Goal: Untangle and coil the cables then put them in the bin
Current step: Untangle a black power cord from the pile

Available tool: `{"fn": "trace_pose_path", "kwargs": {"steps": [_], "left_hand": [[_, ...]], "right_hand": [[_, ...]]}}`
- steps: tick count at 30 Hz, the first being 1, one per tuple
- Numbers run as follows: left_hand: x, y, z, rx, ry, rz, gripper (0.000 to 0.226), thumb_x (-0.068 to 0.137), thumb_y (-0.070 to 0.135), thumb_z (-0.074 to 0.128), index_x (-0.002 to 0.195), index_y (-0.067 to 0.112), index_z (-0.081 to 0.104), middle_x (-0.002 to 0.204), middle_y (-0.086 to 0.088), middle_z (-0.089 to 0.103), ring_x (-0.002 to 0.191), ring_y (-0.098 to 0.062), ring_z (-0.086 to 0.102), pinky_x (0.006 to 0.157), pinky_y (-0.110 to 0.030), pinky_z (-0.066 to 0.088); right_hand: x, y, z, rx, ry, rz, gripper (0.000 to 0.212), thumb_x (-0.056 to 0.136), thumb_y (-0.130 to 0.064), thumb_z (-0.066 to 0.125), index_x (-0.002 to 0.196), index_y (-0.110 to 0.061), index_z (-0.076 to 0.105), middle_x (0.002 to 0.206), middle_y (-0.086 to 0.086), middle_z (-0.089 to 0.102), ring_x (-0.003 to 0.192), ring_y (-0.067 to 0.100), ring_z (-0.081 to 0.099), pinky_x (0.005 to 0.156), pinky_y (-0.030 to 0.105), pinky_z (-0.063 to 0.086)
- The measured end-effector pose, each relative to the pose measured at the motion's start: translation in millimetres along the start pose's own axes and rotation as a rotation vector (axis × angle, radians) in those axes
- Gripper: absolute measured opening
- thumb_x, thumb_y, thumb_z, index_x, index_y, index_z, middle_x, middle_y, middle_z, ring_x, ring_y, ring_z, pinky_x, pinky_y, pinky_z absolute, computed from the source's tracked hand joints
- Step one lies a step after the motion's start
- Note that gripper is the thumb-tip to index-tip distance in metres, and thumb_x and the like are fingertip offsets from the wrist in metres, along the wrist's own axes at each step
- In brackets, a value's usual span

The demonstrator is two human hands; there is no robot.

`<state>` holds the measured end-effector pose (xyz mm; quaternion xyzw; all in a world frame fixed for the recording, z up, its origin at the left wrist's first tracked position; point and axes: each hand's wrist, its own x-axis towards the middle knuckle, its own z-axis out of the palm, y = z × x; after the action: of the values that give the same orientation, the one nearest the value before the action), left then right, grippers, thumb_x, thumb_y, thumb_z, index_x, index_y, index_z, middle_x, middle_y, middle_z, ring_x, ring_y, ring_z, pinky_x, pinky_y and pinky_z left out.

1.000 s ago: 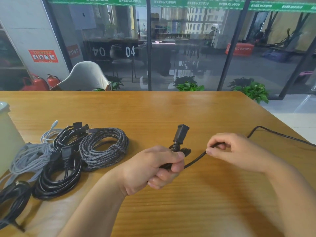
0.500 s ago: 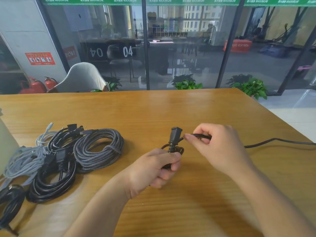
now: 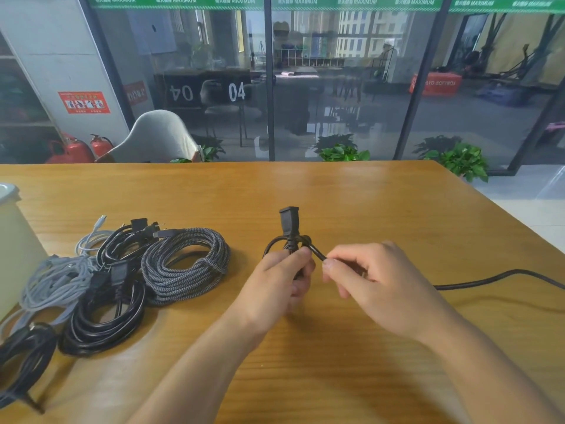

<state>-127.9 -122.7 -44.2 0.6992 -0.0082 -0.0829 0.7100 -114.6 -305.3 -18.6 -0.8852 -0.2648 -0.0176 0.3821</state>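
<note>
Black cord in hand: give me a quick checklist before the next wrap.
1. Left hand grips the started coil below the connector: ok.
2. Right hand pinches the black cord close to the coil: ok.
3. Loose tail lies free on the table, no knots in the visible stretch: ok.
4. Tail's far end: runs out of view on the right, cannot tell.
5. Coil is clear of the braided cable and the other bundles: ok.
6. Bin within reach: only its edge shows at far left, cannot tell.
</note>
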Motion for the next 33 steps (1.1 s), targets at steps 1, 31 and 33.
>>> {"fn": "trace_pose_path", "kwargs": {"steps": [1, 31, 33], "left_hand": [[0.1, 0.1, -0.5, -0.022, 0.025, 0.027, 0.033, 0.108, 0.027, 0.043, 0.078, 0.014, 0.048, 0.06, 0.001, 0.026, 0.052, -0.013, 0.02, 0.045, -0.022, 0.018], [-9.6, 12.6, -2.1, -0.539, -0.217, 0.2, 0.028, 0.105, 0.038, 0.047, 0.087, 0.018, 0.051, 0.064, 0.006, 0.028, 0.048, -0.007, 0.022, 0.047, -0.023, 0.022], [-12.2, 16.8, -5.7, -0.552, -0.311, 0.149, 0.028, 0.104, 0.037, 0.046, 0.083, 0.019, 0.052, 0.061, 0.008, 0.026, 0.045, -0.004, 0.021, 0.045, -0.023, 0.016]], "right_hand": [[-0.5, -1.2, -0.2, 0.023, -0.01, 0.011, 0.035, 0.102, -0.037, 0.054, 0.073, -0.023, 0.068, 0.063, 0.004, 0.062, 0.051, 0.013, 0.048, 0.054, 0.031, 0.039], [4.5, 6.5, 40.7, 0.247, -0.669, 0.115, 0.046, 0.107, -0.053, 0.042, 0.081, -0.019, 0.061, 0.054, -0.013, 0.047, 0.046, 0.005, 0.04, 0.048, 0.02, 0.035], [9.0, 15.7, 31.7, 0.187, -0.677, 0.07, 0.044, 0.106, -0.051, 0.048, 0.078, -0.02, 0.062, 0.053, -0.015, 0.044, 0.049, 0.002, 0.038, 0.051, 0.017, 0.033]]}}
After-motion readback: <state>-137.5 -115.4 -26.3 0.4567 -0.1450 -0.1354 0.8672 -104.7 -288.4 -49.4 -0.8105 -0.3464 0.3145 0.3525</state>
